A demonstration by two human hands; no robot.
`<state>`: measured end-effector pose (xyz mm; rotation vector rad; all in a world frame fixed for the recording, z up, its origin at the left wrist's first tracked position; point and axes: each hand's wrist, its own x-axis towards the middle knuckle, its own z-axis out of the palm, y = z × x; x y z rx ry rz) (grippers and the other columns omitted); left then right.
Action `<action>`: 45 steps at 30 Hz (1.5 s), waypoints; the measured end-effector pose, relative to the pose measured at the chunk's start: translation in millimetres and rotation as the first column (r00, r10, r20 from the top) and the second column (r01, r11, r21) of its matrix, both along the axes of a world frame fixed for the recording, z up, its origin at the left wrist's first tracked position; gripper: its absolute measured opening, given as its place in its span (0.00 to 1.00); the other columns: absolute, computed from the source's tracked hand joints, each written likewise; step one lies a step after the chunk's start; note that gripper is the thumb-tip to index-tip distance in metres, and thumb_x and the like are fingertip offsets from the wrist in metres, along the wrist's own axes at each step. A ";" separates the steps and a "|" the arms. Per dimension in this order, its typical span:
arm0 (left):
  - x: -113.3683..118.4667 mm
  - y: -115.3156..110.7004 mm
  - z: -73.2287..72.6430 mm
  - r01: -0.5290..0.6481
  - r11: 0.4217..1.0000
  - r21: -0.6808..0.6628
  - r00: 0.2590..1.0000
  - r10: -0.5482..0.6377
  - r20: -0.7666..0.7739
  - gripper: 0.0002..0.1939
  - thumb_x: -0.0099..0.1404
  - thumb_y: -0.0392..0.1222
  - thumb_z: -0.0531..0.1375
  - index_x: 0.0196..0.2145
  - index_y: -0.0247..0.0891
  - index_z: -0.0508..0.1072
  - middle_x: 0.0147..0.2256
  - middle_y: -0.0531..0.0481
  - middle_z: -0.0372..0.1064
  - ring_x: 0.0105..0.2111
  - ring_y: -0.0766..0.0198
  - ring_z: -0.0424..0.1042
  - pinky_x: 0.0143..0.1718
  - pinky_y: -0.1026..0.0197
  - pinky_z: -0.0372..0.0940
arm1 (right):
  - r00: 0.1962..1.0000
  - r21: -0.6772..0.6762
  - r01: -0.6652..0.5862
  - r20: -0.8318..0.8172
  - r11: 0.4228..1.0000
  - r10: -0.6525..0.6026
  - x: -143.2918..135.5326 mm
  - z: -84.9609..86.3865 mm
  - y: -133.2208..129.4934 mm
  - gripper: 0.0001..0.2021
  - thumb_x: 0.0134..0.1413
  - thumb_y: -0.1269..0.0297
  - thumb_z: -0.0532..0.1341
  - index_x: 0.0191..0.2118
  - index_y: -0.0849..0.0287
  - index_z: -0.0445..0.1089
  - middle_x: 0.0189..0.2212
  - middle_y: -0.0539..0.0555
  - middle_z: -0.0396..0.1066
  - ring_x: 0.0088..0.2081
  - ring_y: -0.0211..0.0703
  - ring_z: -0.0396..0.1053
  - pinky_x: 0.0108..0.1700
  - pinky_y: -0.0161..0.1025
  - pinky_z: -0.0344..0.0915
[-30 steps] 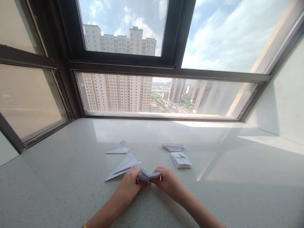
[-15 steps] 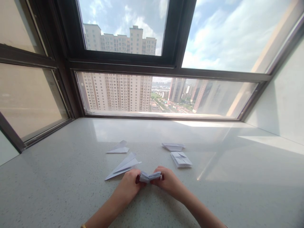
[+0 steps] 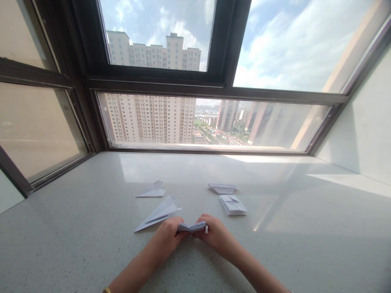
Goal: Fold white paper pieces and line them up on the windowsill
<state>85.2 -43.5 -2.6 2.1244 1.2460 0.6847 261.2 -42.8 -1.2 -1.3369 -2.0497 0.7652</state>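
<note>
A small folded paper (image 3: 192, 227), several layers thick and bent into a shallow V, is held between my two hands. My left hand (image 3: 169, 232) is closed on its left end, and my right hand (image 3: 214, 232) pinches its right end; some fingertips are hidden behind or beneath the paper. Just beyond my left hand lies a larger paper plane (image 3: 159, 213), with a smaller paper plane (image 3: 153, 190) farther back. Past my right hand rests a square folded paper (image 3: 232, 204), and behind it a paper boat-like piece (image 3: 222, 188).
Everything lies on a pale speckled windowsill (image 3: 290, 252). Dark window frames (image 3: 201, 151) border it at the back and left, and a white wall (image 3: 360, 134) stands at the right. High-rise buildings show through the glass.
The folded paper is tilted slightly differently and its V looks flatter. My left hand has shifted slightly left; the papers on the sill lie as before.
</note>
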 end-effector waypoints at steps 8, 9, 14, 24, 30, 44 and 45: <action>0.5 1.4 -3.4 -0.016 1.000 -0.018 1.000 0.016 0.007 0.08 0.56 0.41 0.53 0.24 0.36 0.67 0.24 0.54 0.64 0.27 0.65 0.62 0.30 0.65 0.54 | 1.000 0.028 0.016 -0.020 0.999 -0.015 0.3 -1.3 1.8 0.04 0.40 0.69 0.60 0.20 0.61 0.69 0.19 0.49 0.67 0.25 0.38 0.63 0.28 0.32 0.57; 0.7 1.7 -2.7 -0.022 0.999 -0.023 1.000 0.022 0.007 0.07 0.55 0.41 0.54 0.24 0.36 0.68 0.25 0.54 0.65 0.27 0.65 0.62 0.30 0.65 0.54 | 1.000 0.026 0.016 -0.026 1.000 -0.015 0.2 -1.0 1.8 0.05 0.40 0.69 0.60 0.19 0.61 0.69 0.19 0.50 0.67 0.25 0.38 0.63 0.28 0.32 0.57; 2.1 0.2 5.4 0.010 0.990 -0.143 0.992 0.008 0.125 0.07 0.52 0.40 0.57 0.28 0.34 0.70 0.28 0.52 0.67 0.30 0.64 0.63 0.30 0.66 0.55 | 0.979 -0.089 -0.098 -0.187 0.991 0.080 3.9 4.6 3.1 0.05 0.43 0.65 0.60 0.25 0.60 0.72 0.20 0.48 0.69 0.24 0.36 0.62 0.27 0.31 0.56; 9.0 -7.5 9.7 0.086 0.940 -0.330 0.964 0.006 0.267 0.17 0.50 0.52 0.59 0.26 0.32 0.71 0.22 0.54 0.63 0.23 0.68 0.60 0.24 0.68 0.54 | 0.962 -0.279 -0.157 -0.259 0.947 0.083 15.7 16.7 5.1 0.14 0.38 0.55 0.62 0.24 0.63 0.73 0.17 0.47 0.64 0.22 0.35 0.58 0.24 0.31 0.53; 10.2 -10.0 12.2 0.055 0.955 -0.290 0.988 -0.011 0.151 0.25 0.56 0.58 0.50 0.25 0.32 0.73 0.17 0.54 0.62 0.18 0.70 0.56 0.20 0.68 0.50 | 0.997 -0.434 -0.007 -0.072 0.901 -0.027 58.3 23.1 2.0 0.13 0.33 0.58 0.63 0.15 0.63 0.67 0.12 0.44 0.57 0.18 0.32 0.52 0.20 0.30 0.47; 9.9 -10.0 4.7 -0.033 0.996 -0.079 0.985 0.045 0.164 0.25 0.61 0.55 0.45 0.27 0.35 0.74 0.16 0.55 0.58 0.18 0.69 0.57 0.23 0.67 0.52 | 0.956 -0.414 0.272 0.217 0.869 -0.196 131.1 28.2 -0.5 0.13 0.32 0.58 0.59 0.12 0.60 0.59 0.11 0.45 0.54 0.18 0.34 0.51 0.22 0.33 0.45; 9.6 -9.5 4.8 -0.045 0.997 -0.058 0.984 0.054 0.169 0.25 0.61 0.55 0.45 0.27 0.35 0.74 0.16 0.55 0.59 0.18 0.69 0.58 0.24 0.67 0.52 | 0.948 -0.408 0.290 0.244 0.866 -0.203 132.8 27.6 0.2 0.13 0.32 0.58 0.59 0.12 0.60 0.58 0.10 0.45 0.53 0.18 0.34 0.51 0.22 0.33 0.45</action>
